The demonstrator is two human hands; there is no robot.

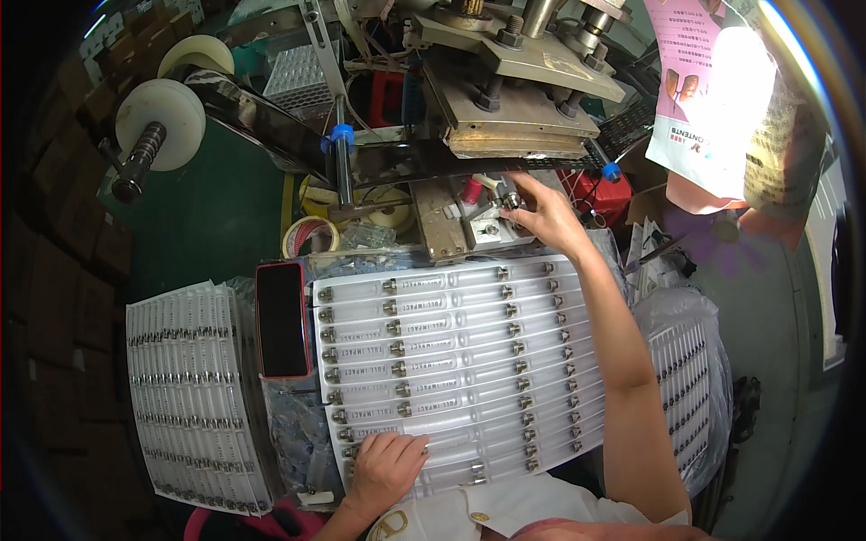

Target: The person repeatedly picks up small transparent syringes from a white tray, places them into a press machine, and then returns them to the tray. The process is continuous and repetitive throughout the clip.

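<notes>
My right hand is extended to the fixture under the press head, fingertips pinched closed on a small metal-tipped part at the fixture's top edge. My left hand rests palm-down, fingers curled, on the near edge of the tray; I cannot tell whether it grips a piece or only steadies the sheet.

Progress, as I judge it: the tray directly in front of me carries many rows of clear tubes with metal end caps, nearly all rows occupied. The nearest rows by my left hand look partly bare, so a few pieces are out and the bulk remains. A stack of similar filled sheets lies to my left; more sit in a bag to my right.

The tubes are slim, transparent, laid parallel, each with a silvery cap at either end. A dark phone lies between the stack and the tray.
</notes>
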